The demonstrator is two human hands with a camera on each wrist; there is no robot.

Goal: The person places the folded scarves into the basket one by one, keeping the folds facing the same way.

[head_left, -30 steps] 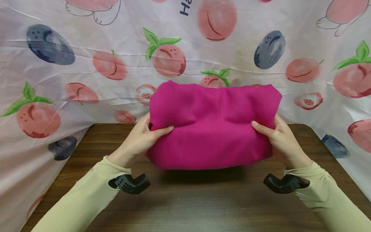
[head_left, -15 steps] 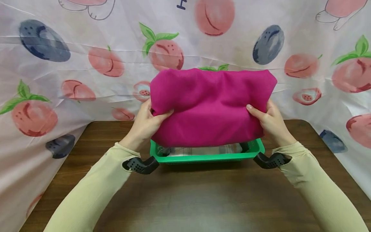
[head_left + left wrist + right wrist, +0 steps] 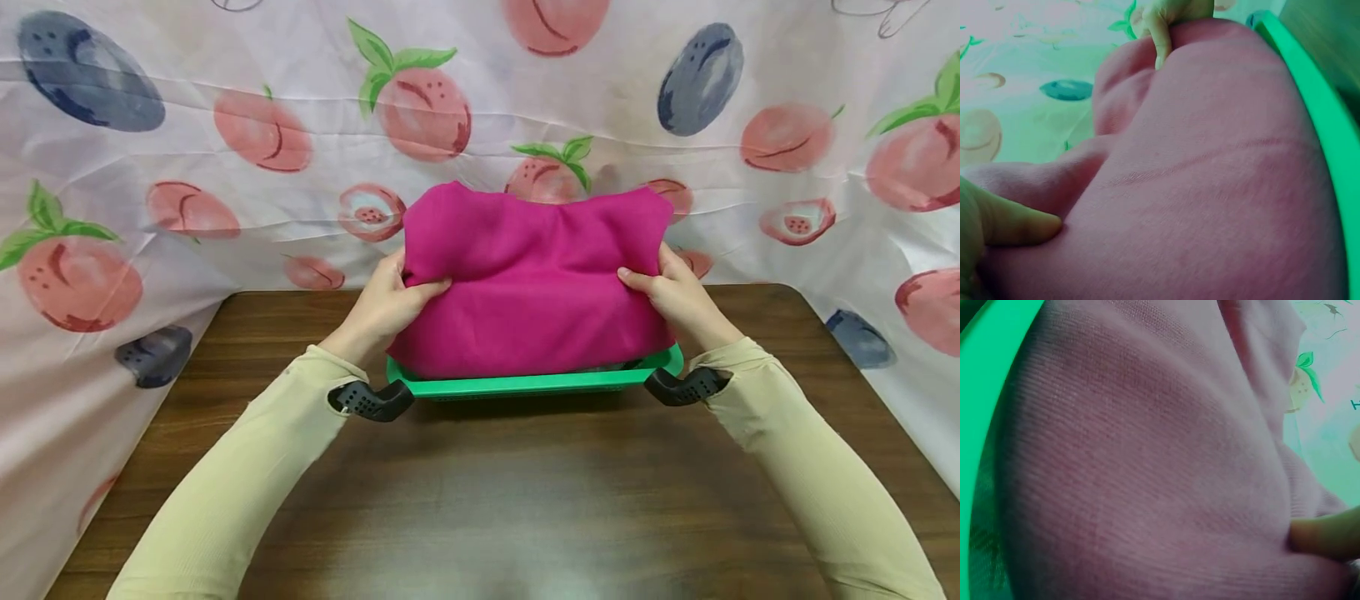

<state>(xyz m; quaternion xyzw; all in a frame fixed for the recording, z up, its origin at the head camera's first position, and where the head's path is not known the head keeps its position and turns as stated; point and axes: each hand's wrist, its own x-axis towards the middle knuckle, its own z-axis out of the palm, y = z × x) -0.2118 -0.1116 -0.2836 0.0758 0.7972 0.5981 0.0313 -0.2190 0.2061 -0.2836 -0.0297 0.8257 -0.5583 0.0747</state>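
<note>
A folded magenta cloth (image 3: 536, 308) is held up between both hands, its lower edge down at the green basket (image 3: 525, 385) and hiding most of the basket's inside. My left hand (image 3: 382, 307) grips the cloth's left side, thumb on the near face and the other fingers mostly behind it. On the opposite side my right hand (image 3: 681, 298) grips it the same way. The left wrist view shows the cloth (image 3: 1210, 150) creased under the thumb, beside the basket's green rim (image 3: 1313, 106). In the right wrist view, a thumb (image 3: 1329, 534) presses into the fabric.
The basket stands toward the back of a brown wooden table (image 3: 480, 483). A white fruit-print curtain (image 3: 600, 100) hangs behind the table and along both sides. Black wrist devices (image 3: 372, 402) show at both cuffs.
The cloth has moved down to the green basket, which first came into sight below it half a second ago. Both hands keep their grip and are closer together.
</note>
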